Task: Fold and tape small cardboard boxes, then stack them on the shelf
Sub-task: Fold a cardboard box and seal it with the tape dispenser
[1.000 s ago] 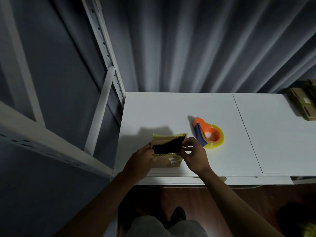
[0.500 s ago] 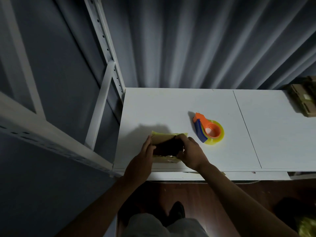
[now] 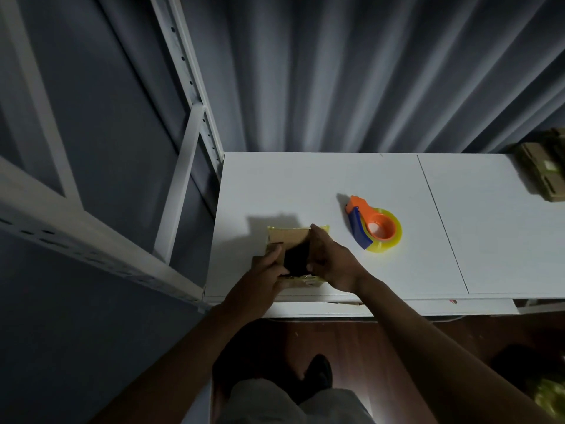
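A small cardboard box [image 3: 289, 240], open top showing a dark interior, sits on the white table [image 3: 305, 185] at lower centre of the frame, near the table's front edge. Both hands grip it from opposite sides: the left hand [image 3: 266, 273] curls its fingers round the left wall, and the right hand [image 3: 330, 264] wraps over the right wall and far flap. The box lies directly between the fingers, its long axis seemingly running left to right, equally near both hands. An orange and blue tape dispenser [image 3: 374, 229] lies just right of the right hand. Flat cardboard [image 3: 544, 169] rests at the right edge.
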